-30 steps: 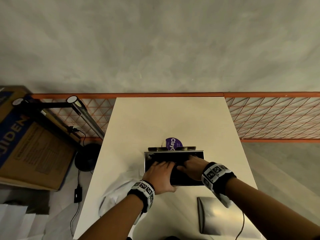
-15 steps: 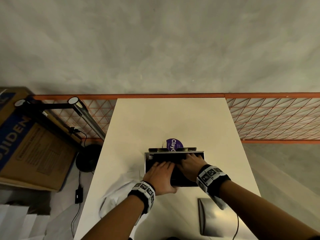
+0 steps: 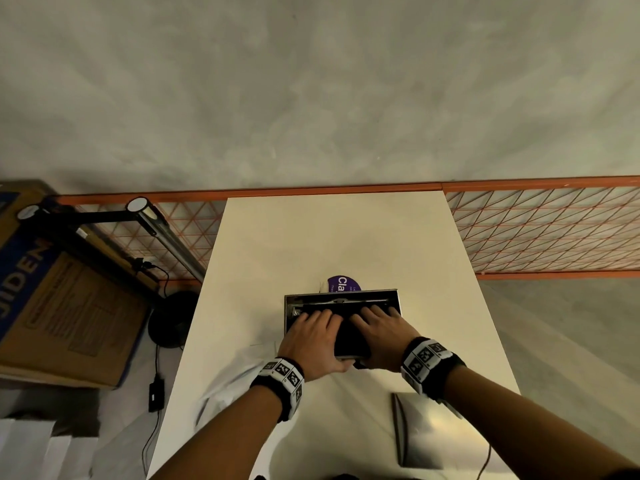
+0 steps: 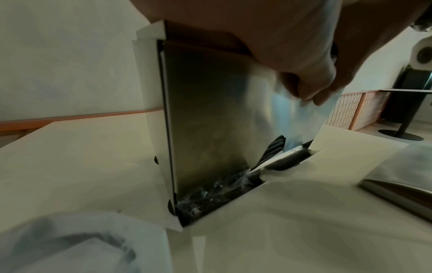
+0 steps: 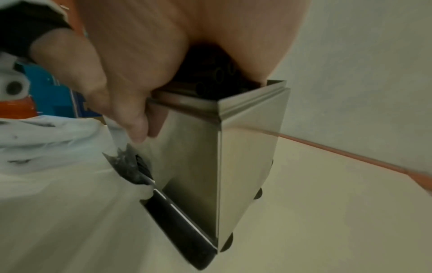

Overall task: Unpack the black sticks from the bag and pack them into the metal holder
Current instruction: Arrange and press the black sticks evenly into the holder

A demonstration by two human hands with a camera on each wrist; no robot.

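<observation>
The metal holder (image 3: 341, 296) (image 4: 205, 120) (image 5: 191, 157) stands upright mid-table, packed with black sticks (image 3: 349, 336) whose round ends show under my palm (image 5: 217, 77). My left hand (image 3: 311, 337) (image 4: 292, 37) and right hand (image 3: 377, 334) (image 5: 210, 27) lie side by side on the stick tops, fingers stretched forward. Both thumbs hang over the holder's near wall. A scrap of clear plastic film (image 4: 301, 114) (image 5: 121, 151) dangles below them; I cannot tell whether it is pinched. The crumpled whitish bag (image 3: 228, 386) (image 5: 46, 138) lies left of the holder.
A flat metal plate (image 3: 422, 431) (image 4: 397, 188) lies near the front right of the cream table (image 3: 329, 237). A purple label (image 3: 343, 284) peeks from behind the holder. A cardboard box (image 3: 62, 306) and a lamp stand (image 3: 166, 237) sit off the table's left edge.
Both hands have slid a little farther forward over the stick tops, and the right hand has shifted slightly right. The holder stays where it was.
</observation>
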